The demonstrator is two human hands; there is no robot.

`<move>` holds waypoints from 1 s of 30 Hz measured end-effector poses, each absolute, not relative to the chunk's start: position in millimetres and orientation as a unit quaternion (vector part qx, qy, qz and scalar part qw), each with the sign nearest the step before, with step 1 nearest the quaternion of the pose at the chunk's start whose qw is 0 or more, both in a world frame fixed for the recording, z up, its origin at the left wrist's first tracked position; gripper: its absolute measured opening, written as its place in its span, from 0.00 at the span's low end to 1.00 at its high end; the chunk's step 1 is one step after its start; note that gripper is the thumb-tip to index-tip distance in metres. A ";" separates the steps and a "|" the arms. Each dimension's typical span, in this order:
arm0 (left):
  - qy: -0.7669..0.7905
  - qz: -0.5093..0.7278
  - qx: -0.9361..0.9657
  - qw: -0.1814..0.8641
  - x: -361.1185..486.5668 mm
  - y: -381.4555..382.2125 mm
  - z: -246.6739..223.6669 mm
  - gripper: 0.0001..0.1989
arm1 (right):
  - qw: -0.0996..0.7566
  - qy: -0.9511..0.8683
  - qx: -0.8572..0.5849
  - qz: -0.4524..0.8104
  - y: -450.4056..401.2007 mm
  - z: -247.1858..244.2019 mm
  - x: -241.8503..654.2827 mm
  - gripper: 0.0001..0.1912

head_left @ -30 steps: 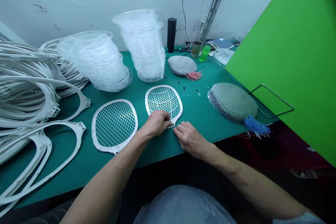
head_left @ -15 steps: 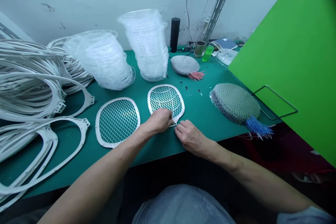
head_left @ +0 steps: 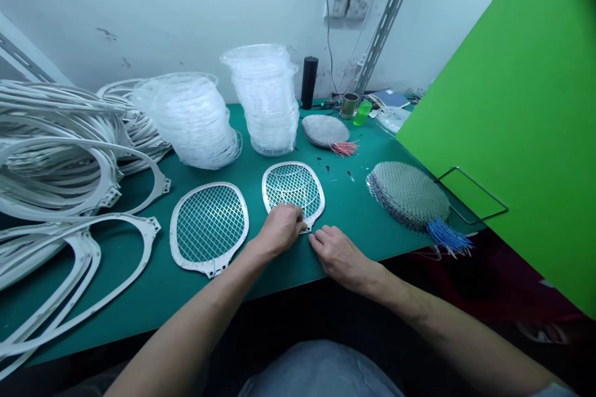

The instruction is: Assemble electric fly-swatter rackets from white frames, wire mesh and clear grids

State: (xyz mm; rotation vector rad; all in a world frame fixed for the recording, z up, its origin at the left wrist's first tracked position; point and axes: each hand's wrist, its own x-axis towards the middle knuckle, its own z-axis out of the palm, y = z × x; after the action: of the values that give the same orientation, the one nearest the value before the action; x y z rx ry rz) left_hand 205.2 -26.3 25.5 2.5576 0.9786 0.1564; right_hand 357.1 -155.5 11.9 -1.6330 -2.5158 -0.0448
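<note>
My left hand (head_left: pixel 279 229) lies over the neck of the white plastic racket-shaped frame strung with wire mesh (head_left: pixel 293 186), perhaps gripping; I can't tell. My right hand (head_left: pixel 342 258) sits open beside it; holding the frame flat helps.

On my left, white frames (head_left: pixel 46 113) pile up over the tabletop's (head_left: pixel 139 304) left edge, and two leaning stacks of clear plastic frames (head_left: pixel 265 99) stand toward its back edge, beside a black flask (head_left: pixel 309 82). Near the back right corner I've got a metal cup (head_left: pixel 349 105), a green bottle (head_left: pixel 362 113) and a notebook (head_left: pixel 390 98), with a gray disc stack (head_left: pixel 325 130) trailing pink wires (head_left: pixel 343 148) in front of them. A mesh stack (head_left: pixel 407 195) trailing blue wires (head_left: pixel 447 237) lies near the right edge, just beside a green board (head_left: pixel 488 105).
</note>
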 end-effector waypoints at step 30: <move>0.438 0.238 0.867 0.030 111.9 -97.6 5.1 0.23 | 0.200 -0.790 -0.568 -0.117 -77.3 -66.5 415.9 0.25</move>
State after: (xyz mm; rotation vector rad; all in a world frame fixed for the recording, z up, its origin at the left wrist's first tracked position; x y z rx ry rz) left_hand 111.9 -97.6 5.1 2.6723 1.3490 0.7331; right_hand 415.9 -77.3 -66.5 -1.5888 -2.2072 -0.3263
